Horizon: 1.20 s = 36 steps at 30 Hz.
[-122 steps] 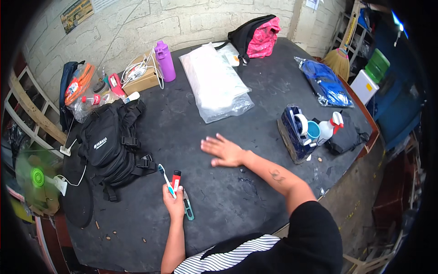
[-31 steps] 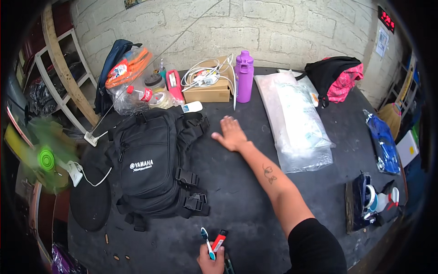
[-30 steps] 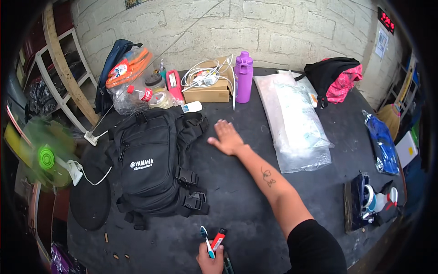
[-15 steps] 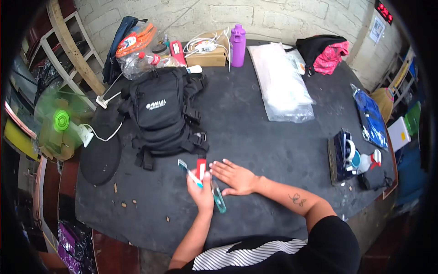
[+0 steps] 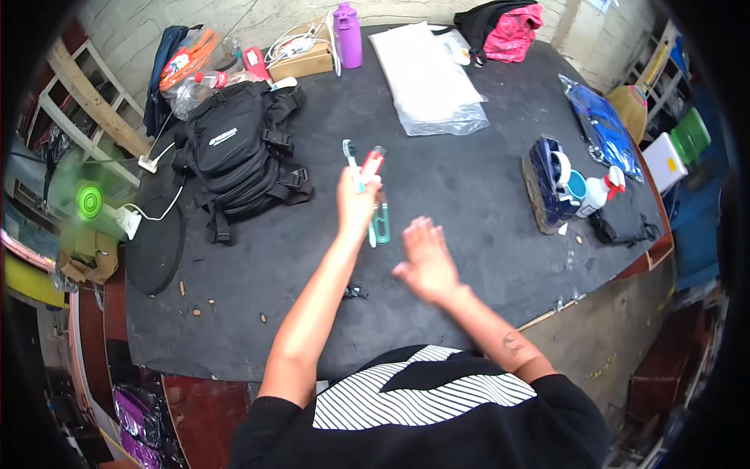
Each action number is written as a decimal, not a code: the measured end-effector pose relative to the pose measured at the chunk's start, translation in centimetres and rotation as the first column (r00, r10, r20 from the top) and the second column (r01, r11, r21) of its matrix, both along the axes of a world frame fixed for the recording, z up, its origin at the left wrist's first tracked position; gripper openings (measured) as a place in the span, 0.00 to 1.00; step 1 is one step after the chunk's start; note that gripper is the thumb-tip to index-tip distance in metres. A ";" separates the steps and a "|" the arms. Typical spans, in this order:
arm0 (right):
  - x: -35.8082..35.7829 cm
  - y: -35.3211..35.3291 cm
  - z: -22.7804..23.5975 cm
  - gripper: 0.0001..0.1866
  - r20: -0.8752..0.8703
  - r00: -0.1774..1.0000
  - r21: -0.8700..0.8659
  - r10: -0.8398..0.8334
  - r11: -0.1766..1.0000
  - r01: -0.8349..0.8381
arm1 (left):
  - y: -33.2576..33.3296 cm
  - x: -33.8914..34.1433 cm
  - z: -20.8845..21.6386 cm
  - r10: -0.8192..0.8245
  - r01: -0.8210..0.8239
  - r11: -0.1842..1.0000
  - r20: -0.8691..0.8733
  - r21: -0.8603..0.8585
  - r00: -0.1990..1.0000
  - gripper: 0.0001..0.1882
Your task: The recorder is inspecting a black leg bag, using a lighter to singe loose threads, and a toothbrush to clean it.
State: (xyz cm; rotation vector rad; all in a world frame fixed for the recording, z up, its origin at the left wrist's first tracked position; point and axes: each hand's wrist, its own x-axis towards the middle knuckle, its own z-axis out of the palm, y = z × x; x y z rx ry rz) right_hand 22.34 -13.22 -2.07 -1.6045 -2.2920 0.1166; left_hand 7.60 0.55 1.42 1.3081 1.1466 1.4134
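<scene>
My left hand (image 5: 358,205), reaching over the middle of the black table (image 5: 484,195), is closed round a bundle. A toothbrush (image 5: 351,158) sticks out above the fingers, bristles up, its pale handle showing again below the hand. Beside it is a red tube-like item (image 5: 375,159) with a white patch. A translucent teal-green slotted piece (image 5: 382,223) hangs out under the hand; its kind I cannot make out. To the right, my right hand (image 5: 430,262) is held flat with fingers stretched, slightly blurred, touching none of these.
A black backpack (image 5: 234,152) lies on the left. Farther back are a purple bottle (image 5: 348,37) and a white plastic-wrapped package (image 5: 430,74). On the right stand a dark blue caddy (image 5: 543,187), a spray bottle (image 5: 600,191) and a blue wrapped package (image 5: 603,125).
My left hand has moved away from me over the table, carrying the toothbrush, red item and green piece. My right hand has drawn apart from it. The whole view has shifted.
</scene>
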 end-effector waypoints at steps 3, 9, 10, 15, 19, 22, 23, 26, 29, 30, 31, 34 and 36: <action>-4.4 -3.7 0.9 0.31 -0.467 0.724 0.020 0.507 0.825 -0.565 | 0.9 6.1 -4.1 -0.056 0.049 0.996 -0.111 -0.071 0.992 0.08; 5.1 -7.0 1.8 0.16 -0.497 0.830 0.159 0.251 0.967 -0.197 | -2.0 9.1 -2.1 -0.279 0.206 0.960 -0.557 -0.192 0.782 0.33; 6.8 -7.8 2.3 0.20 -0.424 0.898 0.164 0.122 0.985 -0.057 | -3.1 8.7 -1.1 -0.249 0.170 0.968 -0.672 -0.182 0.697 0.39; 8.1 -12.7 1.5 0.48 0.056 0.970 -0.142 -0.235 0.960 0.241 | -8.4 0.1 2.0 -0.100 0.208 0.974 -0.655 0.088 0.749 0.36; 4.2 -11.3 1.8 0.57 0.102 0.992 -0.236 0.080 0.970 -0.054 | -12.2 -14.1 2.0 0.496 -0.268 0.867 -0.683 0.420 0.535 0.25; -0.3 -8.0 2.3 0.60 0.061 0.970 -0.229 0.235 0.949 -0.216 | -18.3 -29.4 -0.3 0.632 -0.599 0.670 -0.761 0.439 0.149 0.25; -2.2 -7.1 2.5 0.60 0.051 0.963 -0.233 0.264 0.941 -0.246 | -20.9 -35.1 -2.5 0.556 -0.764 0.504 -0.829 0.402 -0.069 0.29; -7.7 -4.8 2.6 0.62 0.033 0.947 -0.204 0.320 0.930 -0.307 | -26.4 -47.9 -5.6 0.220 -0.954 0.256 -0.970 0.157 -0.101 0.39; -11.1 -3.1 1.7 0.62 0.046 0.934 -0.186 0.354 0.922 -0.340 | -23.5 -48.0 -4.7 0.068 -0.926 0.348 -0.989 0.148 -0.132 0.40; -12.3 -2.8 1.8 0.60 0.030 0.932 -0.176 0.360 0.920 -0.350 | -22.6 -48.1 -3.9 0.114 -0.859 0.478 -0.983 0.183 -0.145 0.38; -14.0 -2.6 1.8 0.60 0.014 0.923 -0.172 0.384 0.910 -0.376 | -22.4 -48.6 -4.7 0.189 -0.766 0.579 -0.960 0.280 -0.208 0.35; -16.7 -1.4 1.5 0.53 0.004 0.936 -0.158 0.352 0.925 -0.347 | -18.0 -40.0 -4.1 0.133 -0.604 0.780 -0.986 0.164 -0.095 0.32; -18.7 -0.7 1.4 0.52 -0.018 0.925 -0.149 0.380 0.913 -0.378 | -17.1 -34.4 -4.0 0.114 -0.408 0.906 -0.993 0.109 -0.011 0.33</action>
